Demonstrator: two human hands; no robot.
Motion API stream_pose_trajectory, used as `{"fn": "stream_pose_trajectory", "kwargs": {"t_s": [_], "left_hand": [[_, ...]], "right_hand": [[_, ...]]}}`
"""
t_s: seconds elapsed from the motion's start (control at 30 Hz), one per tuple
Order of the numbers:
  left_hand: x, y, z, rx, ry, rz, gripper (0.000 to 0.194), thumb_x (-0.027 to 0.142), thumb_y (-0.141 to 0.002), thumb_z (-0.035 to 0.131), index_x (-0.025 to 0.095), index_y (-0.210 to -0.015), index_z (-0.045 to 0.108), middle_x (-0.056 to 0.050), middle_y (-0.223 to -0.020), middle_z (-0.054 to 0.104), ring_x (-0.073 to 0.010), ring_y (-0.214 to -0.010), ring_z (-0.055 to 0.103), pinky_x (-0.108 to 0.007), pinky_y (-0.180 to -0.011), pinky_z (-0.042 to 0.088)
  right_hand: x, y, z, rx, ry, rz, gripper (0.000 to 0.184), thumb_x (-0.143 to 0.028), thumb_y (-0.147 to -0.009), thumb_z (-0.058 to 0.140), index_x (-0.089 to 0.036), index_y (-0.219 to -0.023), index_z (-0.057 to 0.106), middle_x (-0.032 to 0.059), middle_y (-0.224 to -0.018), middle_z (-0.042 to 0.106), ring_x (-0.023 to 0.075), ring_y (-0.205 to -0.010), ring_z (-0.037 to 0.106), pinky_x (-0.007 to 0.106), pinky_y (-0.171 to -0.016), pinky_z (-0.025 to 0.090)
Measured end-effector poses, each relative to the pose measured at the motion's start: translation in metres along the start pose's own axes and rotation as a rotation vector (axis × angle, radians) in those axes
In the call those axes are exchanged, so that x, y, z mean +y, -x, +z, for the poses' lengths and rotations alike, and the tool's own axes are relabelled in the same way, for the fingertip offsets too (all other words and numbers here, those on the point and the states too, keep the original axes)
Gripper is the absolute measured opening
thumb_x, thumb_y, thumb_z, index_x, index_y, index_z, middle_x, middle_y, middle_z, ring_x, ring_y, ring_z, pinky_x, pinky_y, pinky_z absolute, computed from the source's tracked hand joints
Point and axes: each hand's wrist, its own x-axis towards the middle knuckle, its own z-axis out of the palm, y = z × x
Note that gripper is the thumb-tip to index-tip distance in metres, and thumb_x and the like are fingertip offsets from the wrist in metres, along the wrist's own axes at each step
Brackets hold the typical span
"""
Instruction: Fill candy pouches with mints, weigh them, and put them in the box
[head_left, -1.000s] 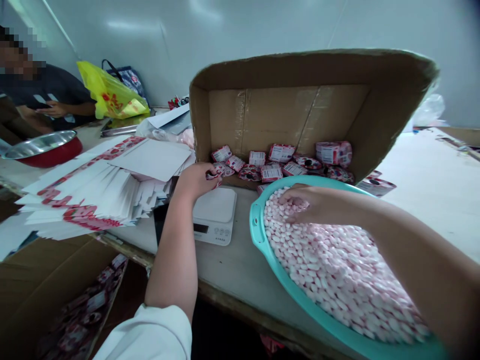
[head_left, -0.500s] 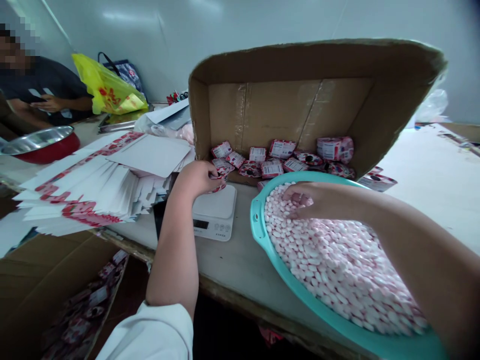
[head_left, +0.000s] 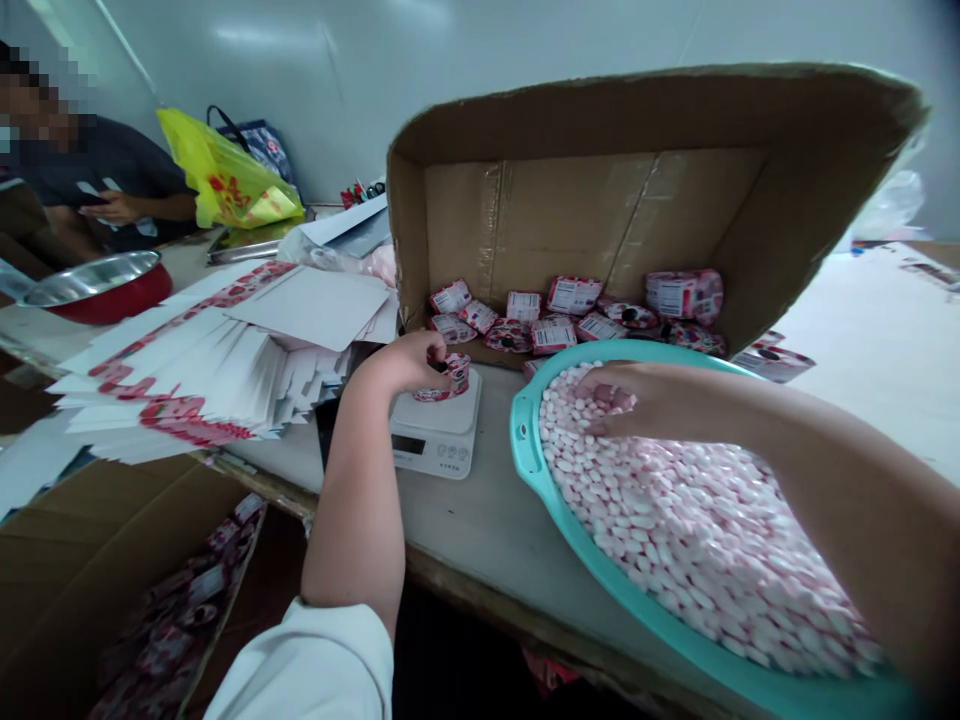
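Red-patterned packet [head_left: 457, 377] is held over the white scale [head_left: 441, 424] by the left hand [head_left: 405, 362], left of the right hand [head_left: 634, 395], which is half-buried among pale pieces [head_left: 675, 520] in the teal basin [head_left: 526, 445], its grip unclear

one scale [head_left: 442, 457], one turquoise basin [head_left: 529, 452], two packet-holding boxes [head_left: 570, 215], one red bowl [head_left: 112, 303], one yellow bag [head_left: 214, 170]
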Motion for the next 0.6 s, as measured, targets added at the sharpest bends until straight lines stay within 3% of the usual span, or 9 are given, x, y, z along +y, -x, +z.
{"fn": "stream_pose_trajectory", "kwargs": {"t_s": [0.2, 0.4, 0.5, 0.6], "left_hand": [[-0.0018, -0.0020, 0.0059, -0.045, 0.197, -0.009, 0.071, 0.039, -0.060, 0.084, 0.023, -0.123, 0.055, -0.008, -0.130, 0.064, -0.0253, -0.108, 0.066, -0.032, -0.084, 0.052], [-0.0031, -0.0021, 0.0048, -0.071, 0.200, 0.003, 0.055, 0.036, -0.065, 0.082, 0.024, -0.116, 0.065, -0.007, -0.128, 0.068, -0.0285, -0.116, 0.065, -0.036, -0.098, 0.053], [-0.0062, -0.0040, 0.0069, 0.052, 0.306, 0.071, 0.072, 0.051, -0.069, 0.082, 0.023, -0.131, 0.058, -0.011, -0.125, 0.067, -0.0269, -0.111, 0.066, -0.037, -0.094, 0.054], [-0.0053, -0.0063, 0.0088, 0.305, 0.361, 0.156, 0.073, 0.056, -0.076, 0.076, 0.021, -0.136, 0.054, -0.010, -0.119, 0.068, -0.0235, -0.108, 0.066, -0.035, -0.095, 0.052]], "right_hand": [[-0.0027, 0.0028, -0.0043, -0.087, -0.022, 0.050, 0.054, -0.042, -0.082, 0.056, -0.022, -0.131, 0.059, 0.0110, -0.131, 0.066, 0.0285, -0.111, 0.065, 0.036, -0.089, 0.050], [-0.0049, 0.0026, -0.0051, -0.105, -0.011, 0.031, 0.052, -0.042, -0.080, 0.056, -0.021, -0.128, 0.059, 0.0116, -0.133, 0.064, 0.0305, -0.114, 0.063, 0.039, -0.095, 0.049], [-0.0054, 0.0026, -0.0059, -0.114, -0.018, 0.035, 0.052, -0.040, -0.080, 0.056, -0.021, -0.129, 0.058, 0.0114, -0.135, 0.063, 0.0312, -0.117, 0.061, 0.039, -0.096, 0.048], [-0.0046, 0.0020, -0.0053, -0.115, -0.030, 0.030, 0.051, -0.040, -0.082, 0.057, -0.022, -0.130, 0.058, 0.0108, -0.136, 0.063, 0.0310, -0.118, 0.061, 0.039, -0.095, 0.048]]}}
